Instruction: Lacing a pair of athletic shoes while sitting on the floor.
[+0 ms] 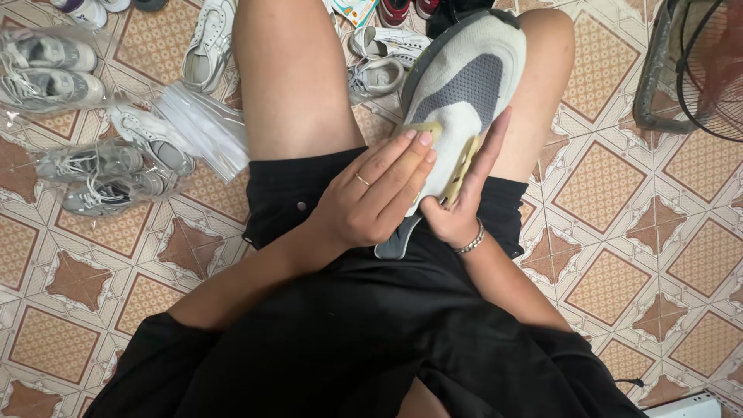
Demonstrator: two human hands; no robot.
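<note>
A white and grey sneaker [464, 81] lies sole-up along my right thigh, its toe pointing away from me. My left hand [375, 197], with a ring on one finger, rests flat across the heel end of the sole, fingertips on a yellowish patch [429, 131] of the sole. My right hand [464, 193], wearing a beaded bracelet, grips the shoe's heel from the right side, thumb up along the sole's edge. I sit on the floor in black shorts, legs stretched forward.
Several white sneakers in clear plastic bags [93, 166] lie on the patterned tile floor at left. More loose shoes [383, 62] sit between my legs and at the top. A standing fan [696, 70] is at the upper right.
</note>
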